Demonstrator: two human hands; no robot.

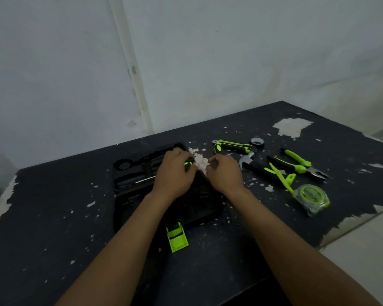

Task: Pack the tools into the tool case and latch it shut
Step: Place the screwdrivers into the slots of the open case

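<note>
Over moulded black case [128, 202], curled hands [199, 173]

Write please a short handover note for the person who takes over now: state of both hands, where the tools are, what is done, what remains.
Left hand: closed on a small black-and-green tool, over the open tool case.
Right hand: beside it at the case's far right edge, fingers curled; grip unclear.
Outside the case, on the table: hammer, pliers, tape measure, tape roll, utility knife.
Green latch hangs open at the case's near edge.
Done: case open; contents hard to see.
Left: pack these tools, close, latch.
</note>
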